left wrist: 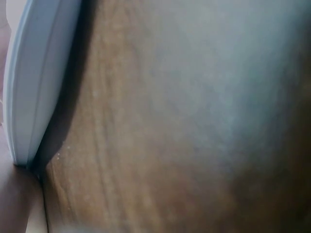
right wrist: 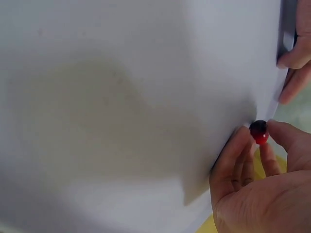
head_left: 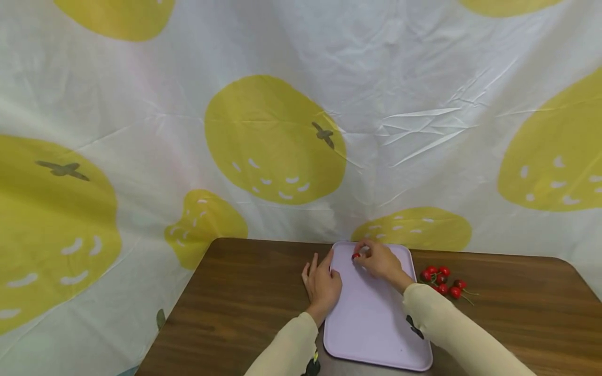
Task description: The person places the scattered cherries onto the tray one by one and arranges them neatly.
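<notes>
A pale lilac rectangular tray (head_left: 371, 318) lies lengthwise on the wooden table. My left hand (head_left: 324, 286) holds its left rim, thumb over the inner side and fingers spread along the outside. In the left wrist view, the tray's side wall (left wrist: 41, 82) meets part of that hand at the lower left. Near the tray's far end my right hand (head_left: 378, 259) pinches one small dark red cherry (right wrist: 259, 131) between thumb and fingertips. Its other fingers curl close over the tray surface. To the right of the tray lies a loose group of red cherries (head_left: 442, 289), some with green stems.
The brown wooden table (head_left: 254, 303) extends to both sides of the tray. Behind its far edge hangs a white cloth (head_left: 414, 156) printed with large yellow fruit. The right forearm crosses over the tray's right rim, close to the cherry group.
</notes>
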Available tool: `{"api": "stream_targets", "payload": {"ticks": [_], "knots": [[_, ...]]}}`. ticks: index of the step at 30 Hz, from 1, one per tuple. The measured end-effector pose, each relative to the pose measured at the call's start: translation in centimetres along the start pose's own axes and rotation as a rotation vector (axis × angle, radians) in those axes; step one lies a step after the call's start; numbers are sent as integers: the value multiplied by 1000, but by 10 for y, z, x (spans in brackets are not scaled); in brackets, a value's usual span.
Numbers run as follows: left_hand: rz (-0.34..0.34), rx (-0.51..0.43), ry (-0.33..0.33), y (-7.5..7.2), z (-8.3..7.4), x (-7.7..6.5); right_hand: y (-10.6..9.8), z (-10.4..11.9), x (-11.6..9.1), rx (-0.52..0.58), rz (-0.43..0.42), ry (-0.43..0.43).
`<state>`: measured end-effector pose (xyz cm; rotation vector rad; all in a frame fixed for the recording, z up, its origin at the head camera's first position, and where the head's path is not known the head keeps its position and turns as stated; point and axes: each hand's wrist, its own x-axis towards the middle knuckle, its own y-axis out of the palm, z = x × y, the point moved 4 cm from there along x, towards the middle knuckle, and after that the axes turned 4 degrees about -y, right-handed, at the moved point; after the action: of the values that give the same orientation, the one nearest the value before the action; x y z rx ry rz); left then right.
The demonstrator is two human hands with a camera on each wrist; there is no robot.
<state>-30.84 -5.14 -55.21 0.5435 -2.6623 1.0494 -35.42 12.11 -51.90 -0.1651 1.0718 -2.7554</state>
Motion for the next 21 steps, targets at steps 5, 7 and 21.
{"api": "stream_targets", "payload": {"ticks": [5, 7, 21], "knots": [[9, 12, -13, 1, 1, 0, -2, 12, -17, 14, -38, -95], [12, 14, -25, 1, 2, 0, -4, 18, -31, 5, -54, -152], [-17, -1, 14, 3, 3, -1, -49, -3, -135, 64, -104, -33]]}}
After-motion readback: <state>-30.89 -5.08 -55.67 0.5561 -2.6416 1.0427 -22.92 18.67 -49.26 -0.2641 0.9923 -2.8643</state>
